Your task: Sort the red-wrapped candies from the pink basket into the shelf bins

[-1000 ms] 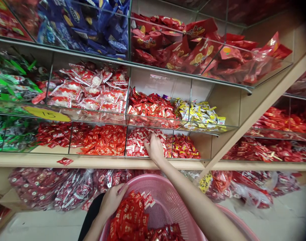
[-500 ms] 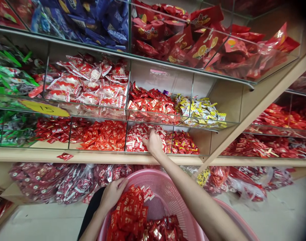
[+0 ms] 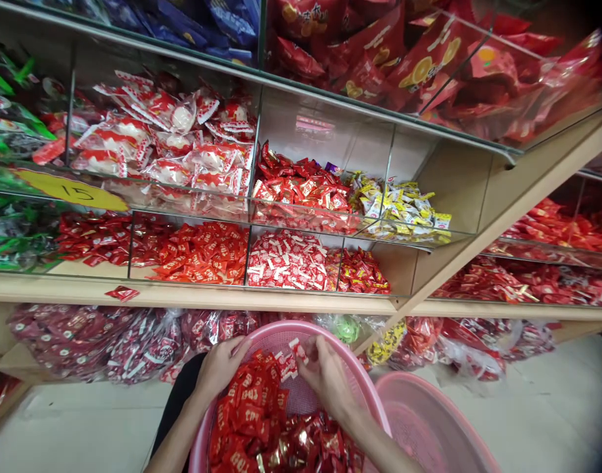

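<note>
My left hand [image 3: 218, 368] grips the far left rim of a pink mesh basket [image 3: 281, 332] that holds a heap of red wrapped candies [image 3: 252, 420]. Inside the basket, my right hand [image 3: 325, 374] pinches a small red-and-white wrapped candy [image 3: 298, 347] at its fingertips, above a few like candies on the heap. On the shelf above, the glass compartment of red-and-white candies [image 3: 287, 260] sits between a compartment of red candies [image 3: 202, 253] and one of red-and-yellow candies [image 3: 361, 270].
A second pink basket [image 3: 429, 427] stands at my right. Glass-fronted shelves hold green, white, yellow and red packets. A yellow tag marked 15 [image 3: 71, 190] sticks to the glass. One loose red candy [image 3: 122, 293] lies on the wooden ledge. Bulk bags [image 3: 108, 341] lie below.
My right hand has left the red-and-white candy compartment and come down into the pink basket with a candy. The view has tilted downward.
</note>
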`<state>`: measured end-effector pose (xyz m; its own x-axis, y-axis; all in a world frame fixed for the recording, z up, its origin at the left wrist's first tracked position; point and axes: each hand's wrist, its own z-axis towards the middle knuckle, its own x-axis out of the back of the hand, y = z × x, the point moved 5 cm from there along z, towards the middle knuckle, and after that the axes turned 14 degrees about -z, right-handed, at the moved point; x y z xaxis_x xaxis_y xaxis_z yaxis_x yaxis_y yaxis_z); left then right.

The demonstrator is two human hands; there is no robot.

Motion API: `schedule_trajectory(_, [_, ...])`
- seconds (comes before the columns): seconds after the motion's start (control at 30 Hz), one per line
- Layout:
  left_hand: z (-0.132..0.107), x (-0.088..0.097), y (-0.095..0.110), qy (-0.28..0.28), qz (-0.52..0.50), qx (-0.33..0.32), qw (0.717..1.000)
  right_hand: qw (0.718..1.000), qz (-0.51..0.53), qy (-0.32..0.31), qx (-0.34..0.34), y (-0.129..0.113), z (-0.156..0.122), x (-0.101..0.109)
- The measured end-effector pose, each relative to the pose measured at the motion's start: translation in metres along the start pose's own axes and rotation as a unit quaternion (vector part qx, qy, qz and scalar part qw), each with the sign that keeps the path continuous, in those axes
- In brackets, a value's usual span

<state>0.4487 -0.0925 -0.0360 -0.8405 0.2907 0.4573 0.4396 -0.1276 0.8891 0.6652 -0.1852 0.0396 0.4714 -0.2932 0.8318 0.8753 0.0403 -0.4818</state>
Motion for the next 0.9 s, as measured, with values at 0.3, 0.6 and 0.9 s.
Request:
schedule_trajectory(0.3, [-0.003,0.003,0.002,0.014,0.021,-0.005,1.000,0.970,-0.223,-0.096,-0.030,0.038,-0.001,-0.090])
schedule_trajectory(0.6, [-0.002,0.002,0.002,0.001,-0.005,-0.005,1.000,0.976,-0.202,-0.080,0.011,-0.007,0.021,-0.043])
schedule_trajectory(0.9, [0.001,0.000,-0.007,-0.002,-0.017,0.002,1.000,0.984,-0.140,0.114,-0.006,-0.052,0.128,0.061])
